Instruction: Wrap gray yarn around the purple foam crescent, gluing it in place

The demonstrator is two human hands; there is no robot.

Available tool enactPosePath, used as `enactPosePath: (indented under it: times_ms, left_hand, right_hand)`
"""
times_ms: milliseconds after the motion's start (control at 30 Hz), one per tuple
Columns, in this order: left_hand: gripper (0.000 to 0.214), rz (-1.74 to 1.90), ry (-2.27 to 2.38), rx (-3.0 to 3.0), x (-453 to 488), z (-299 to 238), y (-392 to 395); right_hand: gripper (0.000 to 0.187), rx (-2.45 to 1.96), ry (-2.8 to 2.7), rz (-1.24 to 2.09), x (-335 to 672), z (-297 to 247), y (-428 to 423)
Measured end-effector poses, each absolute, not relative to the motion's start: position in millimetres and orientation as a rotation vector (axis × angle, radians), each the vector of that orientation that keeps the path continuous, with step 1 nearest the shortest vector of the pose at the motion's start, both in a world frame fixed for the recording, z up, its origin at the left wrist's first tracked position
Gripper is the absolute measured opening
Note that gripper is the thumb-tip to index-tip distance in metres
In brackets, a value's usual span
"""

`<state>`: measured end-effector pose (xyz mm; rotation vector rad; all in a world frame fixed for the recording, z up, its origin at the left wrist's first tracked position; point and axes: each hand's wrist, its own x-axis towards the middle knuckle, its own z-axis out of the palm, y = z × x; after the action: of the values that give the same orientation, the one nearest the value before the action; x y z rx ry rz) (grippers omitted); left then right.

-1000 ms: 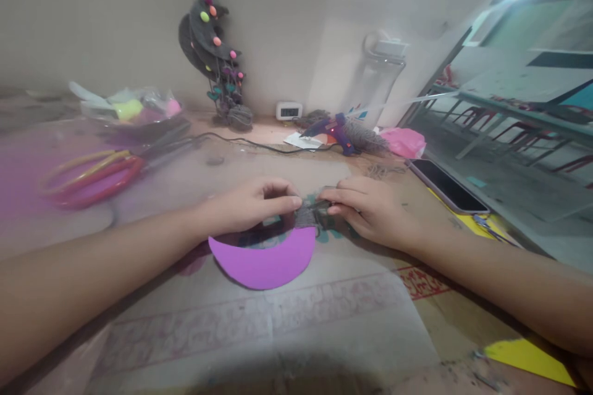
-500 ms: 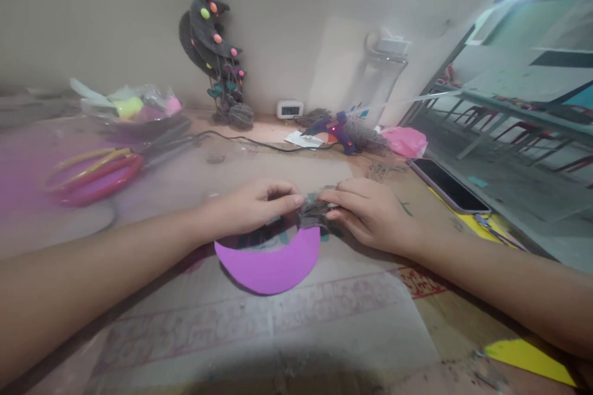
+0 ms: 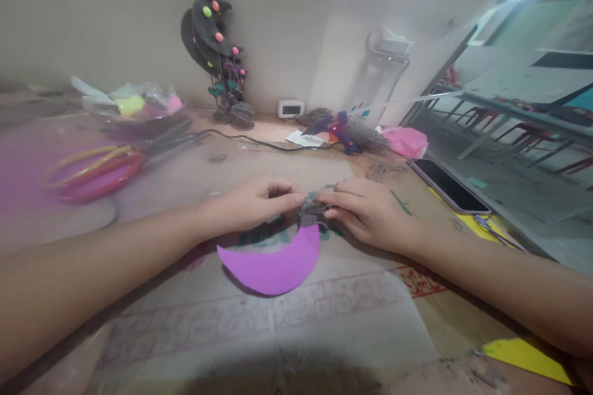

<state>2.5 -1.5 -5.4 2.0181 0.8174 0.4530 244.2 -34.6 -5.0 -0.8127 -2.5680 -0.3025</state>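
A purple crescent-moon cutout (image 3: 278, 268) lies just above the table surface, its right tip wrapped in grey yarn (image 3: 311, 213). My left hand (image 3: 264, 203) pinches the wrapped tip from the left, thumb and forefinger closed at its upper edge. On the other side my right hand (image 3: 365, 210) has its fingertips closed on the grey yarn at the tip. The exact strand between my right fingers is too small to make out. The left point of the crescent hangs free.
Behind the hands are a glue gun (image 3: 336, 131), a ball of grey yarn (image 3: 368, 136), a small digital clock (image 3: 291, 109) and a decorated crescent hanging (image 3: 213, 37). Scissors (image 3: 99, 173) lie left, near a bag of pompoms (image 3: 134, 105). A phone (image 3: 449, 185) rests at the right edge.
The purple crescent has tilted slightly, its left point shifting a little down and right. Both hands stay at the wrapped tip, the right fingers moving slightly.
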Motion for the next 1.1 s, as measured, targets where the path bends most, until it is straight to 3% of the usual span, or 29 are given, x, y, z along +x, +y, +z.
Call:
enactPosePath:
  times_ms: [367, 900, 1100]
  left_hand:
    - [0.037, 0.447, 0.801, 2.037, 1.8, -7.0, -1.0]
    - [0.036, 0.541, 0.832, 1.975, 2.9, -8.1, -3.0]
    - [0.037, 0.555, 0.883, 1.982, 2.6, -7.5, -3.3]
  right_hand:
    - [0.028, -0.801, -2.560, -0.318, 242.7, -4.0, -34.4]
    - [0.027, -0.897, -2.401, 0.020, 245.3, -1.3, -37.7]
    - [0.029, -0.870, -2.435, -0.042, 245.7, -1.5, -37.4]
